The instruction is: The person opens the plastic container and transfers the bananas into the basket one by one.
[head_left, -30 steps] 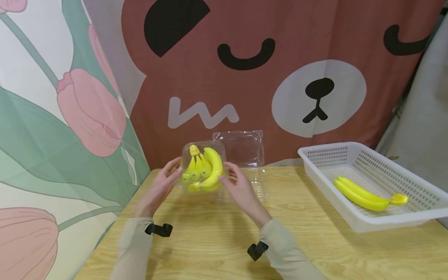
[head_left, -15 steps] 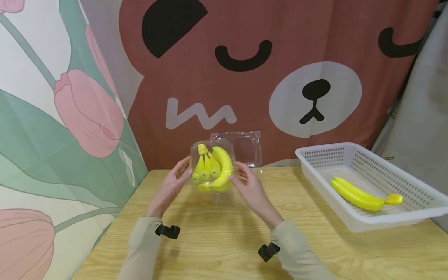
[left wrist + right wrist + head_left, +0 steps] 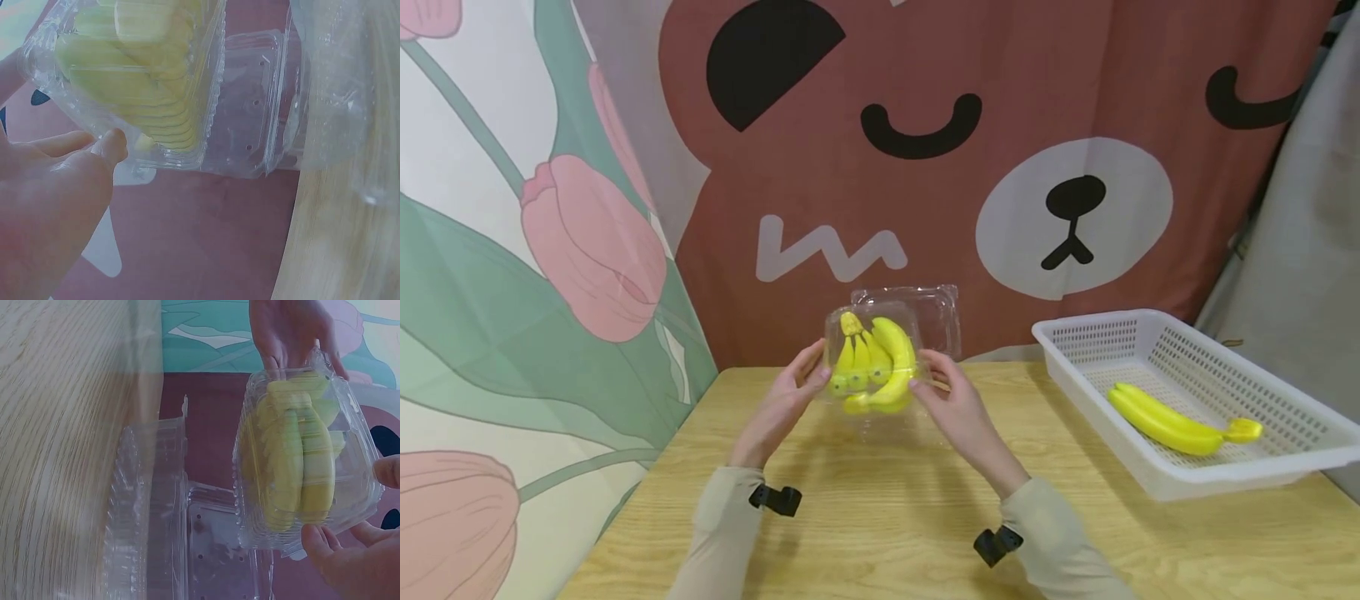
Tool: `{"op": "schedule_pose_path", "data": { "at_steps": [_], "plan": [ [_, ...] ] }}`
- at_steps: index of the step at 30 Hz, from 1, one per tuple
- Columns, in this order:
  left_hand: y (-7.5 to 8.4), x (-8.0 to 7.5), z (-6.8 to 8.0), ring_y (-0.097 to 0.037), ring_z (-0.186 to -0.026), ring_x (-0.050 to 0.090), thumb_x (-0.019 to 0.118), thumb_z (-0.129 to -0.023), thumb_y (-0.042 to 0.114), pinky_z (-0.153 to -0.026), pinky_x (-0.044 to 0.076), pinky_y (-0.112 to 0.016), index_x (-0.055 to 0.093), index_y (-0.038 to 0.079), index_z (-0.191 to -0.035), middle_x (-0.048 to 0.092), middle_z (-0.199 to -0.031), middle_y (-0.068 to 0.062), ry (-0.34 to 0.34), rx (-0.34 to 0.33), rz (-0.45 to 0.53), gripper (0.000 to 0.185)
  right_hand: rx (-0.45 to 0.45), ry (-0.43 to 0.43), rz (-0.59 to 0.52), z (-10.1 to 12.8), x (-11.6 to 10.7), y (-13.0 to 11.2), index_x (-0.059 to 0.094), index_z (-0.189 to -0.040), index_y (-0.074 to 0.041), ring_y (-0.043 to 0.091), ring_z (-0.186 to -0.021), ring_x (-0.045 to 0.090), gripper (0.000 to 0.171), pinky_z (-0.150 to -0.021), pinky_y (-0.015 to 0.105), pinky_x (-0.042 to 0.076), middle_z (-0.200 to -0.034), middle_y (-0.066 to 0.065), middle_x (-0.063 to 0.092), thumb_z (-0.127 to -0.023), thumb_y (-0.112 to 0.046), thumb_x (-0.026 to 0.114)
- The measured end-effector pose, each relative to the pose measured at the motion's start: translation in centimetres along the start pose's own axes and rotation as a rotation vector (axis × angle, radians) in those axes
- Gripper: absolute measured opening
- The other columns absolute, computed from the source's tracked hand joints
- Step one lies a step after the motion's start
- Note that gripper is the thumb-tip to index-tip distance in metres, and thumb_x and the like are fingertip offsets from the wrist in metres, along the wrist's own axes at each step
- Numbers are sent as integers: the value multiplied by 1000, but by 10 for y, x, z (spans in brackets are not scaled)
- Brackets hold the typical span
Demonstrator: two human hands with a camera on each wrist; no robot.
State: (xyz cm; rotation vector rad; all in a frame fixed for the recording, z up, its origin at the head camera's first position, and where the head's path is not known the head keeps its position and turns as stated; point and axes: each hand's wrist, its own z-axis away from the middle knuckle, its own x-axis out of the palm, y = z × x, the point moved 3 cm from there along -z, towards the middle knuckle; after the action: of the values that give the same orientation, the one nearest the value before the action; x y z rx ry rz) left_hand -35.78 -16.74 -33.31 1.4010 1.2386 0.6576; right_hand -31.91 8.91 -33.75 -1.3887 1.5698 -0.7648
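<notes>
A clear plastic clamshell box [image 3: 872, 367] with a bunch of yellow bananas [image 3: 880, 360] inside is held up above the wooden table [image 3: 880, 517]. My left hand [image 3: 811, 379] grips its left side and my right hand [image 3: 928, 377] grips its right side. The left wrist view shows my thumb [image 3: 109, 147] under the box [image 3: 137, 75]. In the right wrist view my fingertips [image 3: 322, 540] pinch the box [image 3: 306, 462] at its near edge, and the left hand [image 3: 287, 328] holds the far edge.
An empty open clamshell [image 3: 925, 312] stands just behind the held box, against the bear-print backdrop. A white perforated basket [image 3: 1157, 475] sits at the right with a yellow banana [image 3: 1172, 419] in it. A tulip-print curtain hangs on the left.
Both hands have carried the banana box to the right, so it now overlaps the empty clamshell behind it. The basket and its banana have not moved.
</notes>
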Motion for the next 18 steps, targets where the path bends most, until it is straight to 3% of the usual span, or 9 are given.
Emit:
{"op": "schedule_pose_path", "data": {
  "at_steps": [6,18],
  "plan": [
    [1,13,-6,-18,-147,16,66,-96,29,-117,22,-40,15,14,-159,12,-164,-3,-46,-1,123,82,14,-3,19,5,-12,0,45,-145,-8,31,-130,44,53,-107,47,40,-140,14,48,-98,-26,63],
    [4,33,-15,-13,-147,15,73,-91,27,-117,21,-36,12,16,-159,11,-164,0,-100,-14,137,92,32,19,32,13,-37,-1,46,-144,-9,32,-131,43,52,-108,47,38,-140,17,47,-98,-23,63]
  ]
}}
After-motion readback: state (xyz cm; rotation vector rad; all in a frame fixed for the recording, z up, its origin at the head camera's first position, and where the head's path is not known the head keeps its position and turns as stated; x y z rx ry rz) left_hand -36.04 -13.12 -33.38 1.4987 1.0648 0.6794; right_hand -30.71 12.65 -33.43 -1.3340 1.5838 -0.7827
